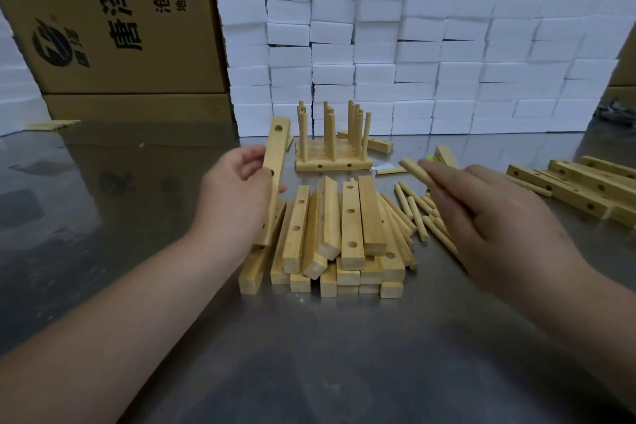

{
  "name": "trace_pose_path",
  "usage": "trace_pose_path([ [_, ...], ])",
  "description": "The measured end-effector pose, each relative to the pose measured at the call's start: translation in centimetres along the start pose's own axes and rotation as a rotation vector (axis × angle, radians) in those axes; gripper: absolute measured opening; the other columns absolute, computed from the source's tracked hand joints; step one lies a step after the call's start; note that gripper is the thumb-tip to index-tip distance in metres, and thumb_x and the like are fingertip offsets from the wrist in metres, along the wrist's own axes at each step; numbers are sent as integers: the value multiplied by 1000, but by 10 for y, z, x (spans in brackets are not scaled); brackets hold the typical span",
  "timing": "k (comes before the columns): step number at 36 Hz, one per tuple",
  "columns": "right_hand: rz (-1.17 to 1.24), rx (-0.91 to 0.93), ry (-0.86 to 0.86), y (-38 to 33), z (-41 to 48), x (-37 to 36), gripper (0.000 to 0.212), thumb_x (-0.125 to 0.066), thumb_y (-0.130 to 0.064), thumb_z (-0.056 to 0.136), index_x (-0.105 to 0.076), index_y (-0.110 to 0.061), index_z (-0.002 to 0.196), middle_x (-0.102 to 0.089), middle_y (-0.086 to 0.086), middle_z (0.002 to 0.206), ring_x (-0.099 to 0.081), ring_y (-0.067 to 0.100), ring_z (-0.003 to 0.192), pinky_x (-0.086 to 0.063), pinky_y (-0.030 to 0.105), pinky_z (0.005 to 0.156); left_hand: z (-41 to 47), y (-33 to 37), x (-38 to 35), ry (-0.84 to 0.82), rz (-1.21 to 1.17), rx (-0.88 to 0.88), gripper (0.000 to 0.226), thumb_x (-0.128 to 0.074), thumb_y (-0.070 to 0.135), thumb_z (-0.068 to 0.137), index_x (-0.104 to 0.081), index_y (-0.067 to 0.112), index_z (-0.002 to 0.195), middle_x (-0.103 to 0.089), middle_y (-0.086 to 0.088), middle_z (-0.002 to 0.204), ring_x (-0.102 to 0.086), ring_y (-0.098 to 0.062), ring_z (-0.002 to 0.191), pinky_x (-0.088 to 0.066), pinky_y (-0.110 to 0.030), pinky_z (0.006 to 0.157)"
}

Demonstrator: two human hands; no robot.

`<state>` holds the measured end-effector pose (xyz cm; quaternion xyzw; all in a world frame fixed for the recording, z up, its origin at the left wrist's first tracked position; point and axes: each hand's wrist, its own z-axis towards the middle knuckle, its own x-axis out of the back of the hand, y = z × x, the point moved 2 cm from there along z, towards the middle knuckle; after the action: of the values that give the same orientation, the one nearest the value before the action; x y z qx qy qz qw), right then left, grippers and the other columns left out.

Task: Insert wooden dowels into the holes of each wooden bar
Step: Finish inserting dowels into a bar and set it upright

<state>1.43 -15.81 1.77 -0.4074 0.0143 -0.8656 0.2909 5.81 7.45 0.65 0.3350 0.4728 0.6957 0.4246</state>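
My left hand (237, 186) grips a wooden bar (275, 162) with round holes and holds it nearly upright above the left side of a heap of bars (330, 234). My right hand (481, 213) holds a wooden dowel (414, 170) that points up and left from its fingers. Loose dowels (413, 210) lie on the table between the heap and my right hand. Behind the heap stand several bars side by side with dowels upright in their holes (330, 148).
The steel table (309, 354) bears more holed bars (581, 186) at the right edge. A wall of stacked white foam blocks (447, 52) rises behind the work, and cardboard boxes (113, 27) stand at the back left.
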Motion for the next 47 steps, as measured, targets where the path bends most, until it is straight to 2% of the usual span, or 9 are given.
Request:
trace_pose_path([
  [3, 50, 75, 52, -5, -5, 0, 33, -51, -28, 89, -62, -23, 119, -61, -6, 67, -55, 14, 60, -46, 31, 51, -7, 9, -3, -87, -61, -50, 27, -50, 16, 95, -58, 42, 98, -69, 14, 86, -67, 0, 69, -52, -16, 52],
  [7, 173, 10, 33, -11, -8, -3, 47, -41, -52, 79, -59, -32, 118, -55, -22, 62, -54, 1, 56, -45, 31, 49, -12, 14, -7, -206, -11, -68, 34, -55, 21, 92, -57, 29, 125, -66, 16, 105, -66, -2, 85, -54, -22, 77],
  [16, 187, -5, 197, -16, -6, -1, 16, -61, -31, 85, -68, -24, 97, -56, -18, 60, -52, 11, 66, -43, 29, 44, -24, 21, -13, -399, 155, -195, 26, -60, 20, 88, -63, 46, 86, -65, 28, 80, -57, 16, 71, -40, 0, 52],
  [21, 202, -23, 196, -17, -5, -5, 23, -54, -37, 82, -68, -26, 98, -55, -16, 57, -51, 10, 63, -39, 25, 45, -28, 25, -13, -400, 155, -209, 21, -61, 21, 86, -64, 38, 99, -67, 13, 78, -63, 6, 64, -40, -4, 45],
  [27, 205, -42, 216, -15, -3, -7, 23, -54, -39, 85, -68, -25, 97, -55, -17, 58, -49, 11, 48, -39, 24, 46, -33, 26, -16, -537, 120, -240, 44, -60, 13, 86, -56, 55, 97, -66, 17, 90, -63, 1, 68, -46, -7, 58],
  [30, 222, -49, 200, -15, -2, -7, 28, -50, -38, 81, -69, -26, 98, -56, -16, 59, -52, 13, 60, -40, 25, 47, -35, 26, -17, -583, 166, -242, 49, -59, 19, 85, -55, 67, 95, -67, 19, 87, -62, -9, 70, -52, -21, 60],
  [32, 213, -43, 201, -14, -2, -7, 24, -53, -35, 82, -69, -25, 98, -57, -16, 59, -50, 11, 50, -42, 26, 48, -34, 26, -17, -591, 173, -248, 51, -59, 22, 85, -53, 72, 92, -66, 21, 90, -61, -14, 76, -53, -23, 64],
  [39, 218, -68, 164, -15, -3, -6, 30, -47, -39, 80, -68, -28, 100, -57, -15, 59, -53, 9, 65, -42, 28, 47, -32, 26, -15, -601, 187, -251, 43, -55, 28, 88, -52, 68, 103, -68, 19, 92, -61, 0, 72, -51, -19, 64],
  [47, 179, -65, 140, -16, -2, -6, 30, -46, -38, 81, -67, -28, 100, -56, -14, 56, -53, 10, 61, -39, 26, 44, -32, 26, -15, -635, 190, -244, 41, -52, 25, 91, -53, 64, 104, -68, 25, 91, -60, 3, 69, -52, -18, 67],
])
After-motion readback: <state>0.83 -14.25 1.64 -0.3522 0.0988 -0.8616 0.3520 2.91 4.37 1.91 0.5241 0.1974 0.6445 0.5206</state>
